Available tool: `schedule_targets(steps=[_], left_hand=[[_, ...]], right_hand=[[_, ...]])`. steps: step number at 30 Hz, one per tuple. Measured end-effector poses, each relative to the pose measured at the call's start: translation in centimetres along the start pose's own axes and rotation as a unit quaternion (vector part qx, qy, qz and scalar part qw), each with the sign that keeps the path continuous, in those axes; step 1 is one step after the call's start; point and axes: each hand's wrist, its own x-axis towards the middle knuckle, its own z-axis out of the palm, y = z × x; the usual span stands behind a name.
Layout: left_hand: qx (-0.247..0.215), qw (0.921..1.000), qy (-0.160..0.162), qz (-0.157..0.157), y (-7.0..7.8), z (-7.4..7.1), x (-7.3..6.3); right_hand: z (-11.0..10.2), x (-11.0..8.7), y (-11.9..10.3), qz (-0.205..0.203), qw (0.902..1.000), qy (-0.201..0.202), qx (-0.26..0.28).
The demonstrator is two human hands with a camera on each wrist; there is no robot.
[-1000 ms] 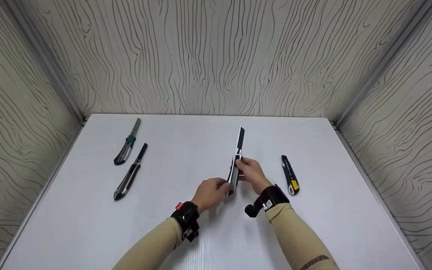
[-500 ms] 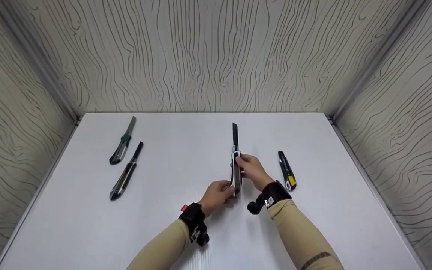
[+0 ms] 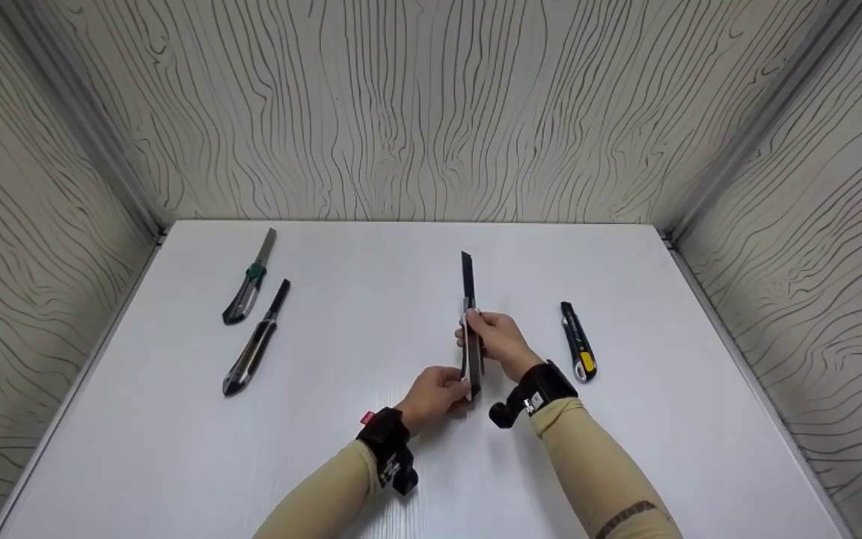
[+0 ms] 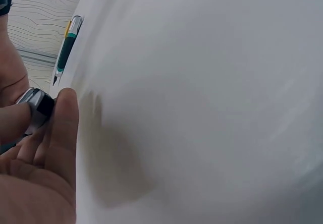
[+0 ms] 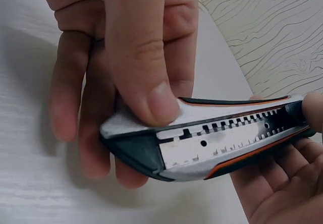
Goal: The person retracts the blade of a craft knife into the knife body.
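wide gap from hands (image 3: 435, 395) (image 3: 506, 341) to two cutters (image 3: 254, 272) (image 3: 255, 346) at left, narrower gap to yellow-marked cutter (image 3: 579, 343) at right

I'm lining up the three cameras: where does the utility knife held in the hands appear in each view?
Head: the held knife is just right of centre, pointing away from the person.
Left wrist: near the left edge, about mid-height, mainly its butt end showing.
Right wrist: its handle stretches from left of centre towards the right edge.
Shared landmark: the left hand, pinching the butt end.
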Motion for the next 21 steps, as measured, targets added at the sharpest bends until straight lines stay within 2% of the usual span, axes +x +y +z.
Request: schedule_targets(steps=[8,21], left_hand=[[0.0,0.9999,-0.004,0.014,-0.2,0.2,0.0],[0.012,0.9998,0.0,0.015,0.0,-0.1,-0.3]], right_hand=[[0.3,-0.1,-0.1,0.011,0.9997,-0.005,0.02],[1.1,-0.1,-0.3,-0.003,0.9994,0.027,0.022]])
